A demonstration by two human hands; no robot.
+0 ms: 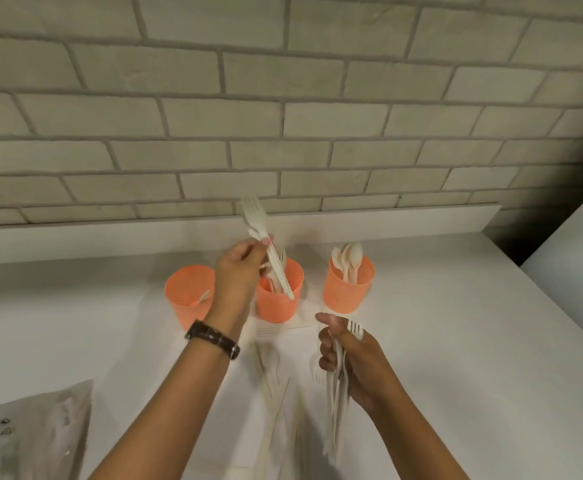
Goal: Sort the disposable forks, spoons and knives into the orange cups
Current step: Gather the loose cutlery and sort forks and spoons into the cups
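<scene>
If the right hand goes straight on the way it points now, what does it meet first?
Probably the middle orange cup, low on its side; the right hand points toward it, though depth is unclear.

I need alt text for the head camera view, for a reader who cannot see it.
The left hand holds forks, handles down, in the middle cup of three orange cups on a white counter. The right hand grips a bundle of cutlery; the right cup holds spoons.
</scene>
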